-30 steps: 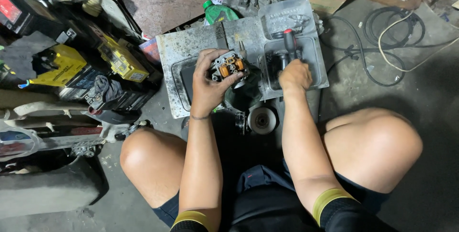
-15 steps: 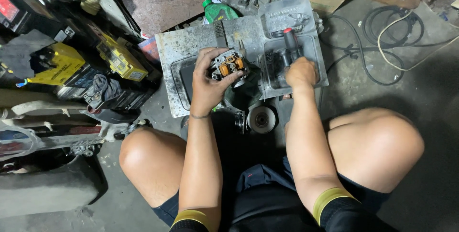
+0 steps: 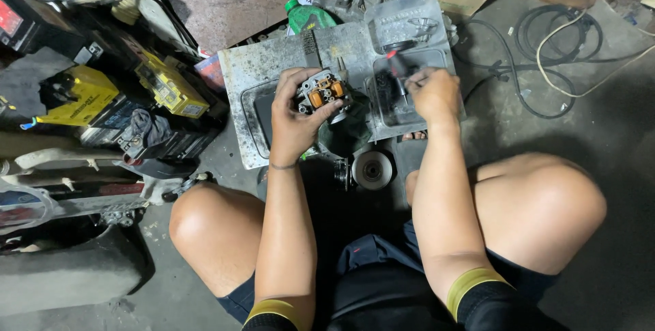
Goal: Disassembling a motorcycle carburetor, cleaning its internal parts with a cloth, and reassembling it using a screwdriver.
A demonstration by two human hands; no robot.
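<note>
My left hand grips a small metal motor part with orange copper windings, held over a grey metal tray on the floor. My right hand is closed around a screwdriver with a red and black handle, its shaft pointing down into the tray's right recess. A round metal pulley-like part lies on the floor between my knees, just below the tray.
Yellow and black batteries and a rag are stacked at the left. A green bottle and engine parts stand behind the tray. Black and pale cables coil at the right. A rusty sheet lies at the back.
My right hand has lifted slightly and brought the screwdriver up from the tray's right recess. The left hand keeps the motor part in the same place.
</note>
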